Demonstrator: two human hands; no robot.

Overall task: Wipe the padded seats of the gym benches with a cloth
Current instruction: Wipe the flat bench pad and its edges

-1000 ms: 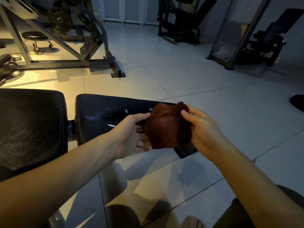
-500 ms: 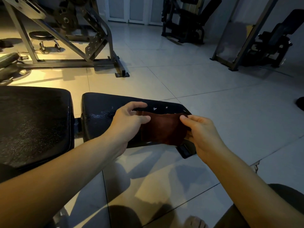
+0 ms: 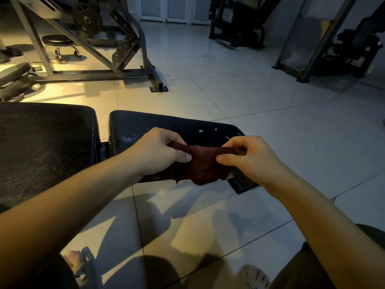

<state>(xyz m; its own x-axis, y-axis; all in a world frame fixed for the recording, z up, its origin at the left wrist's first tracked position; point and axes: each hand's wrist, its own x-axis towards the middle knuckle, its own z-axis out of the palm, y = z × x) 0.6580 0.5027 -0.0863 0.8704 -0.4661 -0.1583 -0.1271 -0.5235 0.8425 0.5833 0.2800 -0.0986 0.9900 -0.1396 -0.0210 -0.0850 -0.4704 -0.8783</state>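
Above the padded seat (image 3: 145, 126), with left hand (image 3: 158, 151) and right hand (image 3: 248, 157) each pinching the dark red cloth (image 3: 204, 165) by its top edge, fold flat before pressing down across the white flecks (image 3: 201, 131).

One wide-angle camera rides on my head, facing forward and down. My left hand (image 3: 158, 152) and right hand (image 3: 253, 158) sit close at mid-frame over the bench seat pad (image 3: 133, 126). The tiled floor (image 3: 270, 113) and a steel-framed weight machine (image 3: 125, 46) lie farther off in the upper frame.
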